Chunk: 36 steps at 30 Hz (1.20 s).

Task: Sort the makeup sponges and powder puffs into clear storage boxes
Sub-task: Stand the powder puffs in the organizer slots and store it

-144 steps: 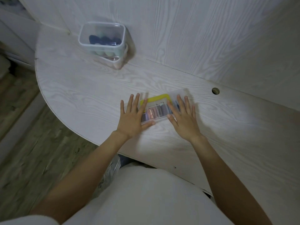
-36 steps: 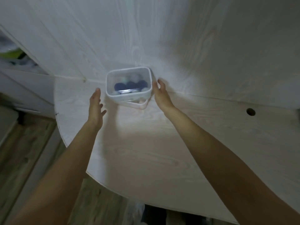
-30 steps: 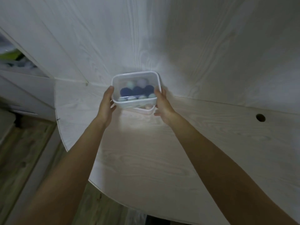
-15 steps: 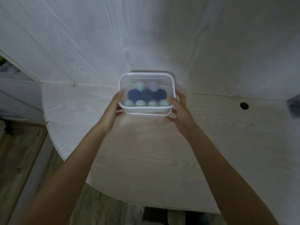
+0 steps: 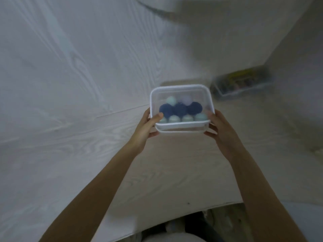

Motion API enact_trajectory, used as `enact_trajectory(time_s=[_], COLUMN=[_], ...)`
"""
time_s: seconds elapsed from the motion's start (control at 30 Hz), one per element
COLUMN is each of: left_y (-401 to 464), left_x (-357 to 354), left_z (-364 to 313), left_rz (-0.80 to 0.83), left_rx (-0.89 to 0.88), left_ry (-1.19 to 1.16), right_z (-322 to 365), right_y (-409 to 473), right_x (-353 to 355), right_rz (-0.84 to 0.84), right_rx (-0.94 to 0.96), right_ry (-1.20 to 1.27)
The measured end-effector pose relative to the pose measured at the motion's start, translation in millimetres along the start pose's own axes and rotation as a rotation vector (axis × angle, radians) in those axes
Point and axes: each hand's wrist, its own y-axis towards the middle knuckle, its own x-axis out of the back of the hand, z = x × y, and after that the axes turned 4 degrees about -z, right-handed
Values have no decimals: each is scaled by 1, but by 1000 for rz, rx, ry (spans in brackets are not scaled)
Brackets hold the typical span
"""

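I hold a clear storage box [image 5: 180,92] with a white rim up above the pale wood table [image 5: 174,172]. Inside it lie several round makeup sponges [image 5: 180,109], dark blue in the middle row, pale teal and lilac around them. A second clear piece, lid or box I cannot tell, sits under it in the same grip. My left hand [image 5: 146,128] clasps the box's left side, thumb over the rim. My right hand [image 5: 221,130] clasps its right side.
A flat clear case with a yellow edge [image 5: 239,82] lies blurred on the table at the back right, against the wall. Pale wood-grain wall panels [image 5: 78,58] rise behind and to the left. The table's curved front edge runs below my forearms.
Both hands closed on the box at the table's back left, lifted it and carried it rightward. The view swung right, and the yellow-edged case is back in sight.
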Motion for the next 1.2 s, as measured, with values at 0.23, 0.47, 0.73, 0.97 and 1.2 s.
enact_trajectory(time_s=[0.23, 0.47, 0.73, 0.97, 1.2], left_y=[36, 90, 138, 159, 155], left_x=[-138, -235, -294, -332, -345], left_z=[-21, -31, -45, -64, -57], left_rz=[54, -9, -118, -110, 1], left_rx=[-10, 35, 79, 100, 29], left_ry=[8, -124, -187, -133, -156], right_z=[28, 72, 76, 56, 65], right_y=[48, 112, 154, 159, 170], right_x=[122, 192, 217, 215, 218], right_rz=[-120, -170, -177, -220, -268], right_rx=[82, 142, 116, 205, 251], right_ry=[44, 83, 292, 108, -98])
